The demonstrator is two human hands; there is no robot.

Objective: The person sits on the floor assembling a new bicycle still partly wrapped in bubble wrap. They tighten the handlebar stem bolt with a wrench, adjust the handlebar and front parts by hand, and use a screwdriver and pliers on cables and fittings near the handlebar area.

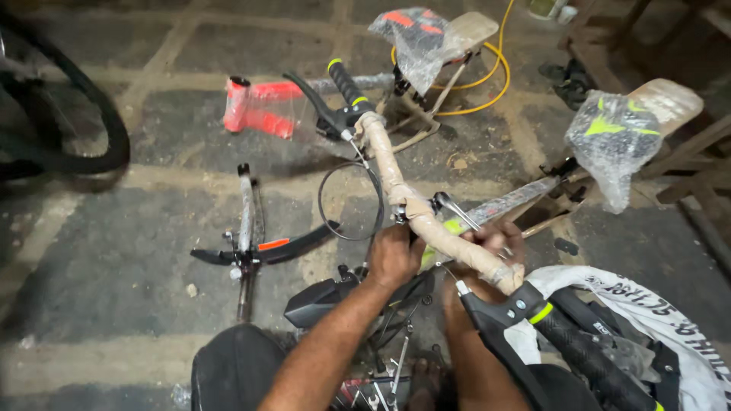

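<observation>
Tan paper wrapping covers the bicycle handlebar (426, 221) that runs slantwise across my lap, from a black grip (346, 82) with yellow-green rings at the far end to another black grip (586, 358) near my right knee. My left hand (392, 255) is closed around the bar's middle, where it meets the stem. My right hand (491, 243) is curled around a metal wrench (457, 211) set just beside that joint. A black brake lever (312, 97) sits below the far grip, its thin cable (350, 202) looping down toward my left hand. On the stone floor (114, 251) beyond lie a red frame piece in plastic (259, 106), a black mudguard (266, 250) and a yellow hose (487, 76). Two saddles bagged in clear plastic (422, 34) (617, 137) stand farther back. A tyre in white printed wrap (655, 312) rests against my right side.
</observation>
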